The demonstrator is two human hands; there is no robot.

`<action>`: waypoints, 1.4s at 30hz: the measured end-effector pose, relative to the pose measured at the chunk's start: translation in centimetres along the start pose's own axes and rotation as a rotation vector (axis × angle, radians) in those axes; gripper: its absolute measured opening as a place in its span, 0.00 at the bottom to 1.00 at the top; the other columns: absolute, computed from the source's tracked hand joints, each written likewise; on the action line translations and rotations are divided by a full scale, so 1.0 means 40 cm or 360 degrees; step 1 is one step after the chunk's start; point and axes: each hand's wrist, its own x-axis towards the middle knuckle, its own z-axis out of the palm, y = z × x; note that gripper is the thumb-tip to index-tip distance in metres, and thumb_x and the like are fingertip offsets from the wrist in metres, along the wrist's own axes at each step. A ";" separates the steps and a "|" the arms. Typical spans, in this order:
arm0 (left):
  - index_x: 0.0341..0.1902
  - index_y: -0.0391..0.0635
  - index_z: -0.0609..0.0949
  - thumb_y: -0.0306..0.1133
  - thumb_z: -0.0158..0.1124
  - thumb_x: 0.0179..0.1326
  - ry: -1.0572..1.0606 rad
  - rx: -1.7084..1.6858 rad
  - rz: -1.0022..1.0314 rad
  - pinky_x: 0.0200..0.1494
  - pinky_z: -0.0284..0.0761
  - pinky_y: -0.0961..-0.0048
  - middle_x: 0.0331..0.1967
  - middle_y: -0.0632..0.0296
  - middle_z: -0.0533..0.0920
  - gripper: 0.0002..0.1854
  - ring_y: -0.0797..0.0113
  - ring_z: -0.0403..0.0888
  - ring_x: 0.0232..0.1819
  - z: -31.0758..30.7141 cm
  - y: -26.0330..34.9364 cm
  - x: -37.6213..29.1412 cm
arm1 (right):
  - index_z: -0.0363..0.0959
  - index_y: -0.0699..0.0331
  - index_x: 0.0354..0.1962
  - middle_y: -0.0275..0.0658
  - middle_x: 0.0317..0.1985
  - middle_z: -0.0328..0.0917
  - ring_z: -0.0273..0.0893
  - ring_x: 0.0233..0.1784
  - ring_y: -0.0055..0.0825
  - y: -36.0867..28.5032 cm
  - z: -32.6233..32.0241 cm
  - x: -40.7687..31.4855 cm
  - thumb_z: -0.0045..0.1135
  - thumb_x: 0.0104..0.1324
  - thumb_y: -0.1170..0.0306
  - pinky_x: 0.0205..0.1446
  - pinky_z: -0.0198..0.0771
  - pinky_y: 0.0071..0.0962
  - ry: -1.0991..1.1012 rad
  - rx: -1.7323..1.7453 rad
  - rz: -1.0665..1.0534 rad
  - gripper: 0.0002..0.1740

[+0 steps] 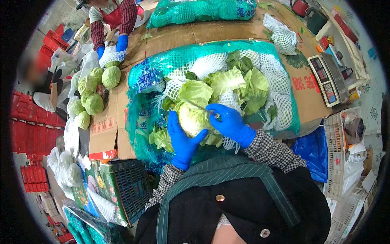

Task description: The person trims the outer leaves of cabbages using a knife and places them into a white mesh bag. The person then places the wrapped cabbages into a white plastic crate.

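Before me a cabbage head [191, 119] lies on a pile of loose leaves over a green plastic bag. My left hand [183, 138], in a blue glove, is spread around its left and lower side and steadies it. In my right hand [227, 119], also gloved in blue, is a knife [196, 104], its thin blade over the top of the cabbage. Loose cabbage leaves [228, 82] lie behind, among white foam nets [210, 65]. The green bag [291, 100] holds several netted cabbages and spreads around the pile.
Several cabbages [94, 103] stand at the cardboard-covered table's left edge. Across it, a co-worker's blue-gloved hands [113, 52] hold a netted cabbage. Another person is at the far left. A scale [324, 80] lies to the right, another full green bag [202, 12] at the back. Plastic crates flank me.
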 end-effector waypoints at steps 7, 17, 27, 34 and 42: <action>0.71 0.35 0.53 0.50 0.78 0.40 0.0045 0.0052 0.0019 0.70 0.52 0.55 0.68 0.41 0.57 0.60 0.44 0.55 0.69 0.008 -0.025 0.012 | 0.74 0.56 0.51 0.43 0.39 0.80 0.80 0.42 0.35 -0.082 -0.009 -0.011 0.64 0.59 0.62 0.43 0.75 0.27 0.0014 0.0002 -0.0025 0.22; 0.70 0.36 0.56 0.47 0.79 0.39 0.0055 -0.0132 -0.0090 0.69 0.54 0.56 0.66 0.41 0.60 0.58 0.45 0.57 0.68 -0.005 -0.023 0.012 | 0.74 0.62 0.35 0.36 0.29 0.77 0.75 0.31 0.22 0.025 -0.023 -0.004 0.57 0.58 0.75 0.35 0.71 0.25 0.0220 0.0405 0.0127 0.06; 0.71 0.40 0.56 0.43 0.81 0.39 0.0157 0.0173 -0.0072 0.71 0.50 0.53 0.70 0.40 0.51 0.58 0.42 0.50 0.71 -0.045 0.021 0.000 | 0.72 0.64 0.33 0.34 0.23 0.71 0.66 0.17 0.18 0.153 -0.093 0.001 0.52 0.61 0.73 0.19 0.62 0.21 0.0492 0.0954 0.0861 0.04; 0.69 0.44 0.62 0.39 0.63 0.58 0.0131 -0.1327 -0.0805 0.60 0.71 0.61 0.61 0.50 0.70 0.36 0.57 0.71 0.60 -0.203 -0.220 0.062 | 0.73 0.64 0.34 0.35 0.22 0.72 0.67 0.15 0.21 0.155 -0.080 0.023 0.52 0.59 0.72 0.17 0.62 0.22 0.0483 0.1028 0.0789 0.06; 0.69 0.56 0.65 0.55 0.56 0.59 0.0026 -0.0834 -0.0462 0.65 0.63 0.51 0.67 0.57 0.67 0.35 0.52 0.66 0.66 -0.213 -0.318 -0.038 | 0.71 0.54 0.29 0.25 0.19 0.63 0.57 0.16 0.16 0.079 -0.292 0.131 0.54 0.61 0.61 0.18 0.56 0.19 0.0912 0.0747 0.0599 0.08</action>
